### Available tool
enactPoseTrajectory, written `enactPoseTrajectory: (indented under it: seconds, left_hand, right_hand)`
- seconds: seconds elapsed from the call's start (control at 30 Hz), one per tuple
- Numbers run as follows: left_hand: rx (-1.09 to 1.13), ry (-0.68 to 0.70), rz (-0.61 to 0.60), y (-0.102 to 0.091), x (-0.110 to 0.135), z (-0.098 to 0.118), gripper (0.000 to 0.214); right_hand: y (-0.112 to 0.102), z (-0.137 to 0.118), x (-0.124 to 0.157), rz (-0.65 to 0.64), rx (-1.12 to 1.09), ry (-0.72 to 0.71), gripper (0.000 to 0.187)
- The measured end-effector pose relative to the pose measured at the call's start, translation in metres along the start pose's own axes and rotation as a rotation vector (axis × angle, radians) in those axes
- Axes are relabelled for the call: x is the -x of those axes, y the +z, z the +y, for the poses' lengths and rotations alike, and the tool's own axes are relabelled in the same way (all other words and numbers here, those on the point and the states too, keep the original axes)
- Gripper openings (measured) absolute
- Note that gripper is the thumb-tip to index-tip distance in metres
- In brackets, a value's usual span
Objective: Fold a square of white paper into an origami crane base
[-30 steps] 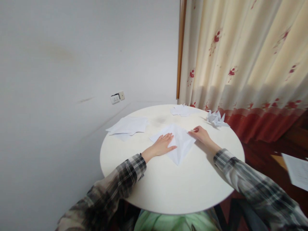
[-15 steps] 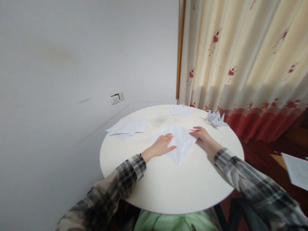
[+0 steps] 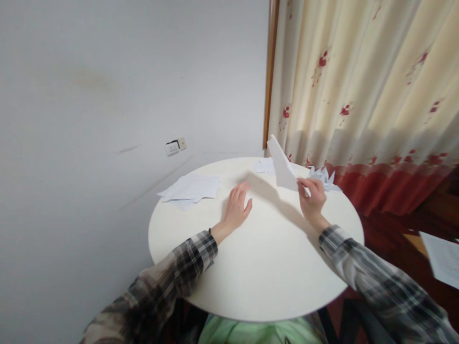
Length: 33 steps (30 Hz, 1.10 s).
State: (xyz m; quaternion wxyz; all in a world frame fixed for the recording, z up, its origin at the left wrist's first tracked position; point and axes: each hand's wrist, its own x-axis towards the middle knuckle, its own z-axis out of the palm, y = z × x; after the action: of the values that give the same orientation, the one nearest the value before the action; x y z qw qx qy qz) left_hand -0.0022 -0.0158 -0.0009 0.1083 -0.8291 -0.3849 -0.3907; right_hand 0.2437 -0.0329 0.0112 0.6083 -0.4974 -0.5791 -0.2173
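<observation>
Pinched by one corner in my right hand (image 3: 312, 197), a sheet of white paper (image 3: 282, 167) is lifted off the round white table (image 3: 265, 277) and tilted nearly on edge. Its shadow falls across the tabletop. My left hand (image 3: 236, 205) is at the table's middle, thumb apart from the fingers, holding nothing. A stack of white paper sheets (image 3: 191, 187) lies left of that hand. Behind my right hand sit folded white paper shapes (image 3: 322, 177), partly hidden by it.
More white paper (image 3: 264, 166) lies at the far edge, partly behind the raised sheet. A grey wall with a socket (image 3: 172, 148) borders the left side; a floral curtain (image 3: 362, 86) hangs behind at right. A printed sheet (image 3: 442, 258) is low at the far right.
The paper lay flat and creased under both hands; my right hand has raised it off the table. My left hand has let go of it and shifted slightly left.
</observation>
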Motion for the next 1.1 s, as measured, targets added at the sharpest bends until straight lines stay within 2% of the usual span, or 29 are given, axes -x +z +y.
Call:
enactPoseTrajectory:
  seconds: [0.1, 0.17, 0.23, 0.3, 0.4, 0.5, 0.6, 0.7, 0.8, 0.87, 0.93, 1.1]
  left_hand:
    - [0.072, 0.138, 0.232, -0.003, 0.004, 0.002, 0.025]
    - [0.101, 0.24, 0.326, -0.004, 0.006, 0.004, 0.023]
    - [0.121, 0.286, 0.277, -0.004, 0.006, 0.005, 0.026]
    - [0.133, 0.257, 0.111, 0.0, 0.004, 0.004, 0.031]
    - [0.11, 0.128, -0.197, 0.012, 0.003, -0.004, 0.037]
    - [0.038, 0.013, -0.499, 0.025, 0.006, -0.013, 0.042]
    - [0.028, 0.074, -0.665, 0.028, 0.01, -0.014, 0.05]
    - [0.083, 0.216, -0.708, 0.023, 0.011, -0.008, 0.055]
    - [0.126, 0.295, -0.693, 0.019, 0.011, -0.001, 0.055]
    - [0.134, 0.283, -0.687, 0.019, 0.01, 0.001, 0.055]
    - [0.135, 0.25, -0.702, 0.019, 0.01, 0.002, 0.056]
    - [0.075, 0.116, -0.748, 0.018, 0.011, -0.012, 0.062]
  right_hand:
    - [0.003, -0.014, 0.007, -0.223, -0.061, -0.342, 0.021]
    - [0.008, -0.022, 0.013, -0.37, -0.106, -0.515, 0.023]
    - [0.011, -0.031, 0.018, -0.515, -0.14, -0.614, 0.024]
    - [0.012, -0.038, 0.022, -0.647, -0.197, -0.642, 0.021]
    - [0.009, -0.044, 0.025, -0.791, -0.285, -0.592, 0.025]
    - [0.008, -0.041, 0.025, -0.735, -0.311, -0.434, 0.026]
    - [0.011, -0.034, 0.024, -0.654, -0.287, -0.3, 0.027]
    - [0.017, -0.033, 0.028, -0.699, -0.264, -0.256, 0.03]
    - [0.024, -0.035, 0.036, -0.883, -0.237, -0.286, 0.044]
    - [0.03, -0.036, 0.043, -1.031, -0.184, -0.303, 0.058]
    - [0.035, -0.034, 0.048, -1.119, -0.085, -0.273, 0.068]
    - [0.038, -0.018, 0.05, -1.212, 0.113, -0.192, 0.08]
